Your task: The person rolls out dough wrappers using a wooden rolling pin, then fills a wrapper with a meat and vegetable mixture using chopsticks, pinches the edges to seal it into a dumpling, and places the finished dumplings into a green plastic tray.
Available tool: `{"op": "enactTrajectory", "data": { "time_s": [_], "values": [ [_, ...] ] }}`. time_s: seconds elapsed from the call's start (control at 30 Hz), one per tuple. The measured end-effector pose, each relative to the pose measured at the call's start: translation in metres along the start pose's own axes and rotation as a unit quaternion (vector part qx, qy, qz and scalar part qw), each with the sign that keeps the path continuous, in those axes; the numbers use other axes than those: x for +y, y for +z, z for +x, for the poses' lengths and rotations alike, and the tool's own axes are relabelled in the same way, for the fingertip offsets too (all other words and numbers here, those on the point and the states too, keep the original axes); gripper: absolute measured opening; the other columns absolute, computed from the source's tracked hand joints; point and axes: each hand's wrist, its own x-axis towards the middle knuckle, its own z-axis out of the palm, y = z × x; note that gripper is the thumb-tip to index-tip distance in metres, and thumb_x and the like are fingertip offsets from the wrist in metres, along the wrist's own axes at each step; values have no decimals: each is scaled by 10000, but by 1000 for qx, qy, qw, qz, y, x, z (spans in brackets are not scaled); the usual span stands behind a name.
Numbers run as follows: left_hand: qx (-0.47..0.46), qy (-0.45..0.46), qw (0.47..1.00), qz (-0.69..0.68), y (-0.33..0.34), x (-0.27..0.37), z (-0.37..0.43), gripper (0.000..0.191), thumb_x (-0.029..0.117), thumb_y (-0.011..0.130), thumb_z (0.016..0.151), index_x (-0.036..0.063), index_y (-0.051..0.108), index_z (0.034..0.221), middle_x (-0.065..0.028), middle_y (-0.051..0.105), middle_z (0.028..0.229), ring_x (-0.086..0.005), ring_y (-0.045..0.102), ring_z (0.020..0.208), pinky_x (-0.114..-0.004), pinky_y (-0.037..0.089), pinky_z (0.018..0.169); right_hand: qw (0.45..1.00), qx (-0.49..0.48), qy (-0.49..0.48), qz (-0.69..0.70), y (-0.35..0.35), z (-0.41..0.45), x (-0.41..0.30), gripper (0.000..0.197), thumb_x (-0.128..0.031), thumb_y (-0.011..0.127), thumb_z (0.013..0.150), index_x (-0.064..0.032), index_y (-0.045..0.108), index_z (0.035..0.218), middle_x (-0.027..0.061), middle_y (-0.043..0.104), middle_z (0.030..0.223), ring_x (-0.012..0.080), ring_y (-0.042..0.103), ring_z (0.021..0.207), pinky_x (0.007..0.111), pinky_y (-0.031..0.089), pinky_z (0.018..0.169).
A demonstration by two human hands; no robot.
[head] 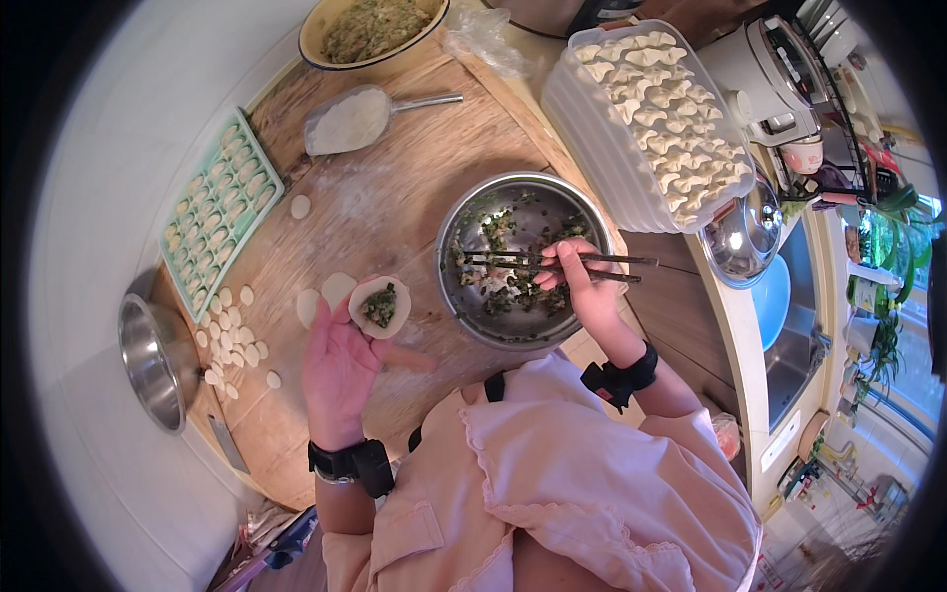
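Note:
On the fingers of my left hand lies a round dumpling wrapper with a mound of green filling at its middle. My right hand grips a pair of dark chopsticks over a steel mixing bowl. Their tips are inside the bowl, among scattered chopped greens and bits of filling. Two flat wrappers rest on the wooden board beside my left hand; one wrapper is partly covered by its fingers. A rolling pin lies partly hidden behind that hand.
Small dough pieces lie near a green dumpling tray and a steel bowl. A flour scoop and an enamel basin of filling sit farther back. Stacked plastic boxes hold dumplings at right. A blade lies front left.

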Motion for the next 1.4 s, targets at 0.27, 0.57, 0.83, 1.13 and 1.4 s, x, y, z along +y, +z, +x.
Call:
{"op": "enactTrajectory", "data": {
  "time_s": [0.27,0.57,0.83,1.13,1.4],
  "values": [
    [-3,-5,998,56,7,-2,7,533,354,277,955,-88,355,1243,-204,427,1273,-286,439,1173,-391,377,981,971,-11,94,221,-23,-3,-28,295,-238,438,927,29,562,903,137,610,740,205,628,582,235,521,516],
    [-130,-99,983,86,74,-19,0,600,403,237,949,-103,321,1260,-232,405,1277,-306,446,1167,-391,386,975,970,-69,35,229,-11,-30,-76,313,-254,422,930,33,535,877,150,591,736,188,613,562,222,493,458],
    [-134,-106,980,103,78,-17,-20,610,413,212,951,-106,321,1254,-242,413,1256,-309,451,1155,-421,409,944,978,-132,-117,114,-24,-50,-106,346,-263,429,919,59,521,832,154,544,729,189,579,515,231,468,413],
    [-146,-104,975,129,89,-19,-33,663,448,191,941,-114,262,1285,-289,336,1304,-354,425,1176,-418,415,943,964,-140,-113,196,-24,-60,-113,365,-277,411,930,61,505,829,168,526,733,191,576,502,220,468,393],
    [-140,-101,976,133,99,-23,-40,658,451,184,940,-101,290,1281,-283,375,1284,-319,408,1203,-391,324,1022,971,-131,-131,152,-24,-63,-111,372,-269,400,933,64,505,805,171,520,731,199,579,503,228,465,385]
  ]
}}
